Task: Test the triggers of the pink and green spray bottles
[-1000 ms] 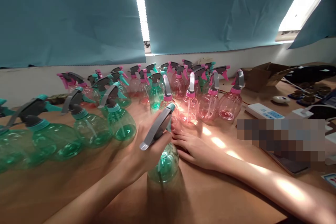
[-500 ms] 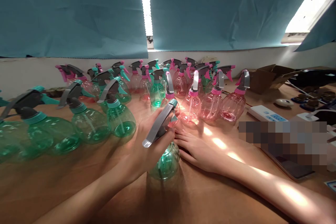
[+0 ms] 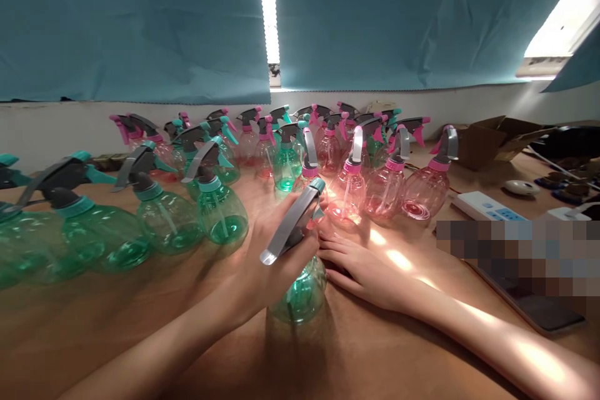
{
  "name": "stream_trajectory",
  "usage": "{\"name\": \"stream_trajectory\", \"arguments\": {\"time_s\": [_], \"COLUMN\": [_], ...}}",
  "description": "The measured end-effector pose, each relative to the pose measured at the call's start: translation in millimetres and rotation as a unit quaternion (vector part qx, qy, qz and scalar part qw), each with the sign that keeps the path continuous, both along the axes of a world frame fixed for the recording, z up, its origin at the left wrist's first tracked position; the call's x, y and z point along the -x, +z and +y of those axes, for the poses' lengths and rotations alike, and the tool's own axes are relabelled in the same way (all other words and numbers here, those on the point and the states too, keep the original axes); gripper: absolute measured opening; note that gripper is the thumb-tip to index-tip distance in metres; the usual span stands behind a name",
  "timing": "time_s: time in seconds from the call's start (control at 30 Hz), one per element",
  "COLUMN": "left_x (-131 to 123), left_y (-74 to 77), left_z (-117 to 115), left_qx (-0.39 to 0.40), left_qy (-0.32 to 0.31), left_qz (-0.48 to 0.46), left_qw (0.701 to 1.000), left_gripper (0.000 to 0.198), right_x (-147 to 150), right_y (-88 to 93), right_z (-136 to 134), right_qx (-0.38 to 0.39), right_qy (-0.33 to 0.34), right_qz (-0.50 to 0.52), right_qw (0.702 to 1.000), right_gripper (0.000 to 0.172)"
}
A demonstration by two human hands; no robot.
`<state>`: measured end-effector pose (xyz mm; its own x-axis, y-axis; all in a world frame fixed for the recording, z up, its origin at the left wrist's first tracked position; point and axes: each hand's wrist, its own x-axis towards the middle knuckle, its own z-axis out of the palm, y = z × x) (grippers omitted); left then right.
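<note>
My left hand point(image 3: 274, 250) is closed around the neck of a green spray bottle point(image 3: 300, 297), which stands upright on the brown table point(image 3: 210, 350). Its grey head and teal nozzle show above my fingers. Palm down, my right hand point(image 3: 351, 265) lies flat on the table just right of that bottle, fingers stretched out, holding nothing. A row of green spray bottles with teal collars, among them a nearby green bottle point(image 3: 222, 219), stands to the left. Beyond my hands are pink spray bottles, including a pink bottle point(image 3: 347, 190) with a grey lever.
More pink and green bottles crowd the back by the wall. At the right are a white power strip point(image 3: 487, 206), a computer mouse point(image 3: 522, 187), an open cardboard box point(image 3: 497, 140) and a dark phone-like slab point(image 3: 539, 306), partly blurred out. Blue cloth point(image 3: 140, 25) covers the windows.
The whole view has shifted slightly, so things appear a little farther right. My left hand still grips the green spray bottle, and my right hand still rests on the table.
</note>
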<state>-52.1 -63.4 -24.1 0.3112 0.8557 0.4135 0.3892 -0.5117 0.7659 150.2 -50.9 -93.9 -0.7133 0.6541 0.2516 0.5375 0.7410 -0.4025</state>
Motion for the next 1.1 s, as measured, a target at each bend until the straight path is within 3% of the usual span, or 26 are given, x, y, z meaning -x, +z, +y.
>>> {"name": "stream_trajectory", "arguments": {"time_s": [0.47,1.1], "left_x": [7,8], "left_y": [-0.3,-5.8], "left_z": [19,23], "left_qx": [-0.013,-0.029], "left_qy": [0.026,0.015], "left_qz": [-0.024,-0.031], "left_qw": [0.999,0.999], "left_gripper": [0.004,0.005], "right_x": [-2,-2], "right_y": [-2.4,1.0], "right_z": [2,0], "right_qx": [0.003,-0.007], "right_qy": [0.006,-0.005], "right_qz": [0.001,-0.012], "right_qw": [1.000,1.000], "right_gripper": [0.040,0.042]}}
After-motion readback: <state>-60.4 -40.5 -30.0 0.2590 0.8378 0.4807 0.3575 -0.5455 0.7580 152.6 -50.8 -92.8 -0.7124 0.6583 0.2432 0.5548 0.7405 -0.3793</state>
